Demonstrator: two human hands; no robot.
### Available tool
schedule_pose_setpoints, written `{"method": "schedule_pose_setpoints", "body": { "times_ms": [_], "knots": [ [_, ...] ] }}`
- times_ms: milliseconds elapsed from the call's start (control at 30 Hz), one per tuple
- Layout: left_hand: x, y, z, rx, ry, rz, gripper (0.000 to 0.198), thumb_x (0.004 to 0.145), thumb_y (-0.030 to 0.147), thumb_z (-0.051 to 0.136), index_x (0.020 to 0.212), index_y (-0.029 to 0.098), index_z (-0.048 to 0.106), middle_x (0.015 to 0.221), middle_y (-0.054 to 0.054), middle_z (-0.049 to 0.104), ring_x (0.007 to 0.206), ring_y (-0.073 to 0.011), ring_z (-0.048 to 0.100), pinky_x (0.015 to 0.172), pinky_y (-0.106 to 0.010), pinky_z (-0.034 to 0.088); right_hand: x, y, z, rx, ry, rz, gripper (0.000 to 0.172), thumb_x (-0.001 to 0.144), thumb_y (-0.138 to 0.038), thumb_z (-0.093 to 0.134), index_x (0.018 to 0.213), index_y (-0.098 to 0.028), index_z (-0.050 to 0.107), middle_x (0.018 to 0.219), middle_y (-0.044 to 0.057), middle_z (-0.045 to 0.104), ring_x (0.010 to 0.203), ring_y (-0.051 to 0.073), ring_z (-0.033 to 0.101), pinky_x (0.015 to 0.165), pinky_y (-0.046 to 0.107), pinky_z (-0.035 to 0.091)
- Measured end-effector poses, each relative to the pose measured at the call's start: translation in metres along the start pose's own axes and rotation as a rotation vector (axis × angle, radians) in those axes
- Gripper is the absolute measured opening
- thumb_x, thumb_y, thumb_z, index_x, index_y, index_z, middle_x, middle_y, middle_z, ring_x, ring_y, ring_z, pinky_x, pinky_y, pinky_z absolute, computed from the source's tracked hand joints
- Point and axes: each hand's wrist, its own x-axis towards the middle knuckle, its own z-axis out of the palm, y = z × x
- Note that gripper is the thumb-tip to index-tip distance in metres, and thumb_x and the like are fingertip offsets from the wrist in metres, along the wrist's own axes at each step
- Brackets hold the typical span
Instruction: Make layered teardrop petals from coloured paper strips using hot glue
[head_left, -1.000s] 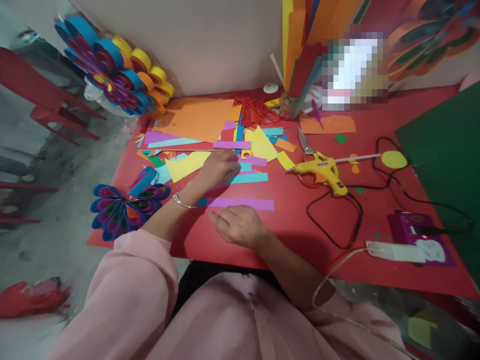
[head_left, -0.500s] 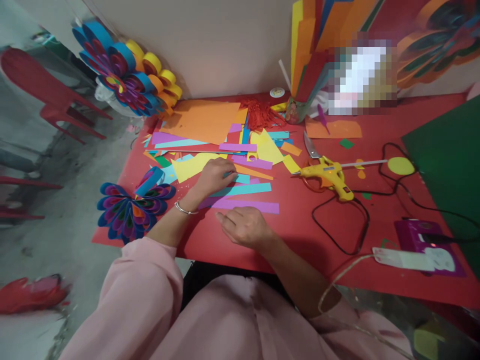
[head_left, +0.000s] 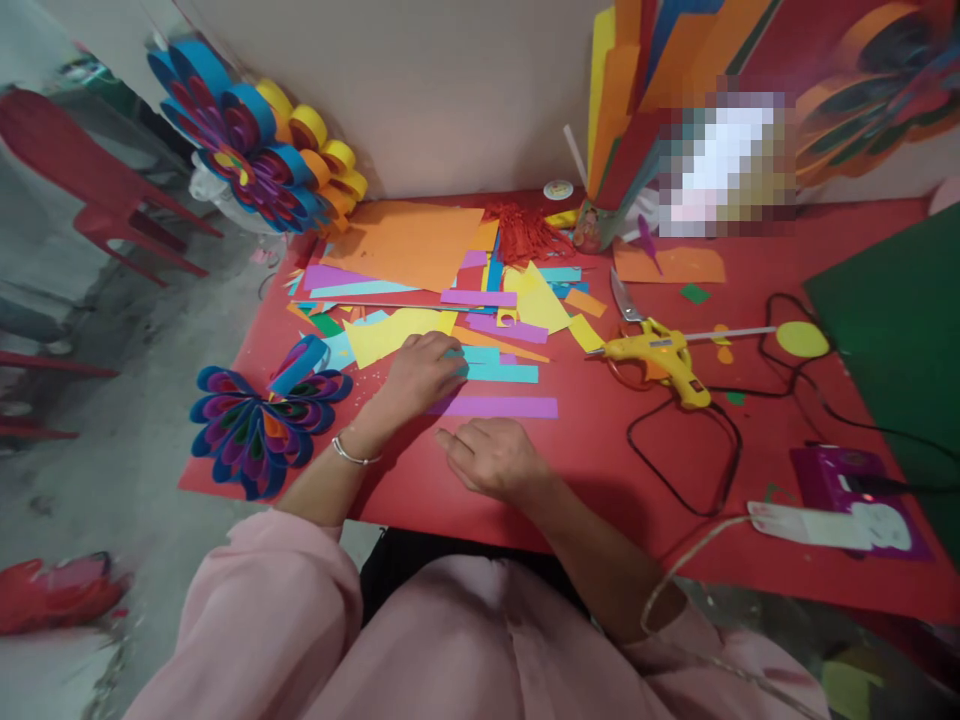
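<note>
My left hand (head_left: pixel 425 372) lies palm down over the paper strips, fingers bent and lying on the left end of a turquoise strip (head_left: pixel 506 373). Its thumb and palm side are hidden. Just in front of it is a purple strip (head_left: pixel 499 407), its left end passing toward the hand's shadow. My right hand (head_left: pixel 491 455) rests curled on the red tabletop, nearer to me than the purple strip, and nothing shows between its fingers. A narrow orange strip (head_left: pixel 506 345) and a yellow sheet (head_left: pixel 390 335) lie beyond my left hand.
At left stands a looped paper flower (head_left: pixel 251 425). A yellow glue gun (head_left: pixel 660 360) with its black cord lies at right, beside scissors (head_left: pixel 626 297). Further right is a purple power strip (head_left: pixel 825 470). Orange sheets (head_left: pixel 412 245) and red tassels (head_left: pixel 529 232) are at the back.
My left hand has shifted a little left and toward me. The turquoise and purple strips beside it now lie straighter. My right hand stays curled in nearly the same place.
</note>
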Motion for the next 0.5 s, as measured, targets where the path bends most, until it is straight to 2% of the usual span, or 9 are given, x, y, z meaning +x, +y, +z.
{"method": "schedule_pose_setpoints", "body": {
  "times_ms": [167, 333, 500],
  "knots": [
    [0.005, -0.011, 0.006, 0.027, -0.003, -0.037, 0.023, 0.105, 0.021, 0.06, 0.103, 0.025, 0.082, 0.116, -0.012, 0.08, 0.11, -0.0309, 0.068, 0.084, -0.047, 0.046, -0.002, 0.001, 0.001, 0.016, -0.035, 0.006, 0.013, 0.104, -0.015, 0.063, 0.11, -0.014, 0.075, 0.07, -0.002, 0.063, 0.066, 0.013, 0.055, 0.058, 0.033, 0.034],
    [0.009, -0.012, 0.007, 0.004, 0.023, -0.097, 0.025, 0.105, 0.023, 0.059, 0.098, 0.026, 0.083, 0.111, -0.014, 0.081, 0.105, -0.0333, 0.068, 0.082, -0.049, 0.047, 0.0, 0.0, 0.001, -0.003, -0.044, 0.007, 0.014, 0.105, -0.017, 0.063, 0.108, -0.016, 0.076, 0.069, -0.002, 0.064, 0.064, 0.013, 0.055, 0.057, 0.033, 0.036],
    [0.018, -0.007, 0.007, 0.003, 0.056, -0.114, 0.021, 0.103, 0.022, 0.063, 0.1, 0.026, 0.083, 0.111, -0.014, 0.08, 0.104, -0.0322, 0.069, 0.081, -0.047, 0.046, 0.002, 0.0, -0.001, -0.026, -0.02, 0.014, 0.017, 0.104, -0.018, 0.062, 0.107, -0.017, 0.078, 0.069, -0.003, 0.065, 0.064, 0.014, 0.055, 0.058, 0.033, 0.037]
  ]
}}
